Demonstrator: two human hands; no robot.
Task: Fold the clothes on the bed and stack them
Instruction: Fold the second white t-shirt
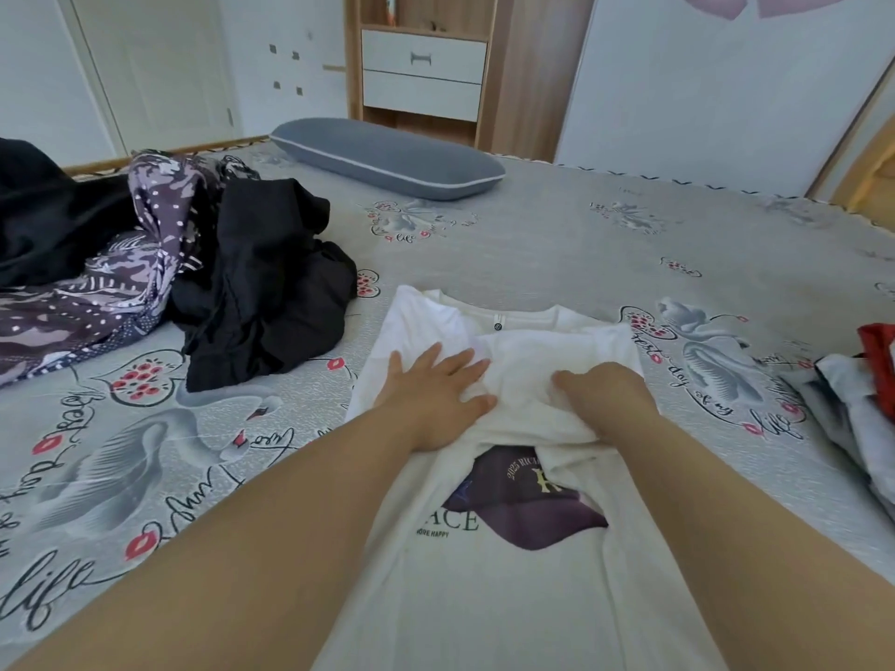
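Both bare forearms reached up from the bottom of the frame toward its centre. The left hand [433, 397] lay palm-down with its fingers straight and spread, pressing flat on the white short-sleeved T-shirt with a purple cap print [489, 564]; its grip was released. The right hand [603, 397] sat just beside it to the right, knuckles up and fingers curled into a bunch of the shirt's white cloth, so its grip was grasping the folded-in fabric. The T-shirt lay on the grey bed sheet printed with swans and red hearts [557, 244], in the lower centre of the frame, its long axis running from the bottom edge up toward the middle, collar at the far end pointing away from the person and hem out of sight below. Its side parts were folded inward over the chest, partly covering the print. At the left of the frame a crumpled black garment [264, 283] lay against a purple patterned cloth with white spots [97, 302], well apart from the shirt. At the right edge sat a small heap of grey and red clothes [859, 385]. A long grey pillow with white piping [387, 157] rested at the upper centre, in front of a wooden cabinet with white drawers [424, 65].
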